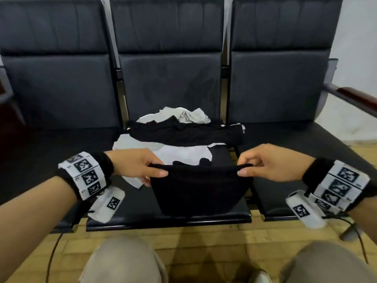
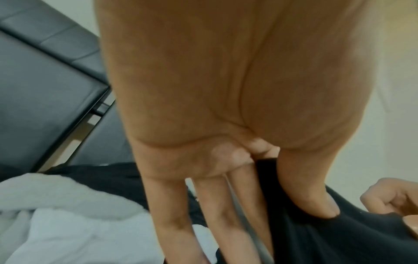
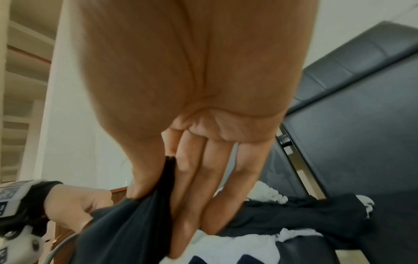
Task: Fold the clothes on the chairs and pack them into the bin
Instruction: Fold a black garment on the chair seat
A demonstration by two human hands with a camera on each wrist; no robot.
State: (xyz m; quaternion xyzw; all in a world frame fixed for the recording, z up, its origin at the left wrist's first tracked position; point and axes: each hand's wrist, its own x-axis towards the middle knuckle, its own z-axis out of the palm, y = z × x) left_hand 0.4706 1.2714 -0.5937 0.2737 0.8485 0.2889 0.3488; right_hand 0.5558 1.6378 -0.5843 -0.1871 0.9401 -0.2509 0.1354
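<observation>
A folded black garment (image 1: 201, 190) hangs over the front of the middle chair seat (image 1: 142, 213), held up by its top edge. My left hand (image 1: 157, 170) pinches the left corner between thumb and fingers, and my right hand (image 1: 245, 169) pinches the right corner. The left wrist view shows the thumb (image 2: 316, 200) pressing the black garment (image 2: 328, 237) against the fingers. The right wrist view shows the black garment (image 3: 135, 223) clamped between thumb and fingers (image 3: 192, 196). Behind lies a pile of clothes: a black piece (image 1: 183, 132) across white and grey ones (image 1: 183, 154). No bin is in view.
Three black padded chairs stand in a row; the left seat (image 1: 51, 144) and right seat (image 1: 306, 144) carry nothing. A metal armrest with a wooden top (image 1: 355, 98) juts out at the right. My knees (image 1: 122, 260) are below, over a tan tiled floor (image 1: 204, 237).
</observation>
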